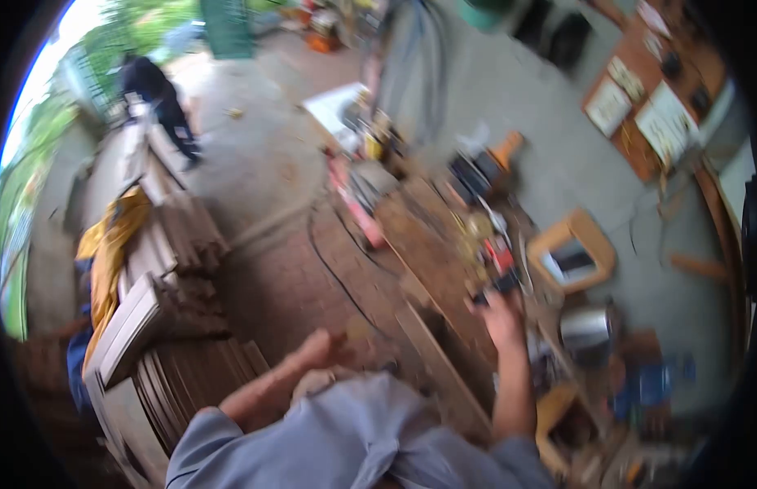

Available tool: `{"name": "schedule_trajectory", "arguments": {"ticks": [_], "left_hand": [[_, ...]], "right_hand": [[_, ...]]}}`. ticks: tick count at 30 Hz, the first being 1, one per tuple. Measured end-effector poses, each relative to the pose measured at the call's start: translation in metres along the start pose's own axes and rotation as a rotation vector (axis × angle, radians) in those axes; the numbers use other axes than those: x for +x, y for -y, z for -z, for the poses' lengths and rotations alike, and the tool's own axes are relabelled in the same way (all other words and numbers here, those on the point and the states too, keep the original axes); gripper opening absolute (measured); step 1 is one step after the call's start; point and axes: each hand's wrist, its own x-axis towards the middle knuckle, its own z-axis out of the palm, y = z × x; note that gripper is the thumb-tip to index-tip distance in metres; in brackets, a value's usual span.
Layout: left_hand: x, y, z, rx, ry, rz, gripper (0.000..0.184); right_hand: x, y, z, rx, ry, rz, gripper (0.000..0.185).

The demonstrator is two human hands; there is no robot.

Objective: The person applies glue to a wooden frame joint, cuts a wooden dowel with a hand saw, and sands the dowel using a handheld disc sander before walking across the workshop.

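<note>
My right hand is stretched over the wooden workbench, its fingers at a small black object beside a red item. Blur hides how the fingers meet the black object. My left hand hovers over the brick floor in front of my body, with its fingers smeared by motion. Near the bench's far end lie a red bar-like tool and a yellow and black tool.
Stacked wooden boards and a yellow cloth are on the left. Black cables cross the floor. A wooden frame and a metal container stand right of the bench. A person in dark clothes bends at the upper left.
</note>
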Motion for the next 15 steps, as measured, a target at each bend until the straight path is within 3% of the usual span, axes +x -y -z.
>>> {"name": "schedule_trajectory", "arguments": {"ticks": [1, 2, 3, 4, 5, 6, 8, 10, 12, 14, 15], "left_hand": [[0.018, -0.021, 0.008, -0.895, -0.005, 0.256, 0.024], [0.048, -0.002, 0.022, -0.115, -0.054, -0.278, 0.040], [0.026, -0.097, 0.058, 0.278, -0.103, -0.245, 0.042], [0.034, -0.121, 0.073, 0.262, -0.138, -0.323, 0.042], [0.035, -0.157, 0.091, 0.280, -0.044, -0.129, 0.042], [0.034, -0.166, 0.103, 0.292, -0.042, -0.138, 0.042], [0.040, -0.179, 0.115, 0.178, -0.138, -0.362, 0.041], [0.041, -0.191, 0.125, 0.103, -0.073, -0.290, 0.042], [0.040, -0.195, 0.130, 0.057, -0.129, -0.490, 0.046], [0.036, -0.202, 0.133, -0.023, -0.093, -0.515, 0.050], [0.034, -0.206, 0.134, -0.111, -0.041, -0.534, 0.053]], "right_hand": [[0.015, 0.010, -0.038, -0.102, -0.049, 0.024, 0.058], [0.028, 0.006, -0.055, -0.097, -0.035, 0.074, 0.062], [0.042, 0.007, -0.066, -0.078, 0.028, 0.123, 0.072], [0.049, 0.011, -0.085, -0.057, 0.064, 0.199, 0.081], [0.058, 0.015, -0.094, -0.076, 0.101, 0.250, 0.087], [0.056, 0.021, -0.110, -0.069, 0.095, 0.263, 0.087], [0.061, 0.027, -0.125, -0.054, 0.105, 0.288, 0.093], [0.062, 0.024, -0.130, -0.059, 0.105, 0.324, 0.090], [0.061, 0.024, -0.135, -0.091, 0.110, 0.297, 0.086], [0.064, 0.016, -0.138, -0.195, 0.120, 0.484, 0.081], [0.061, 0.017, -0.142, -0.180, 0.153, 0.457, 0.082]]}}
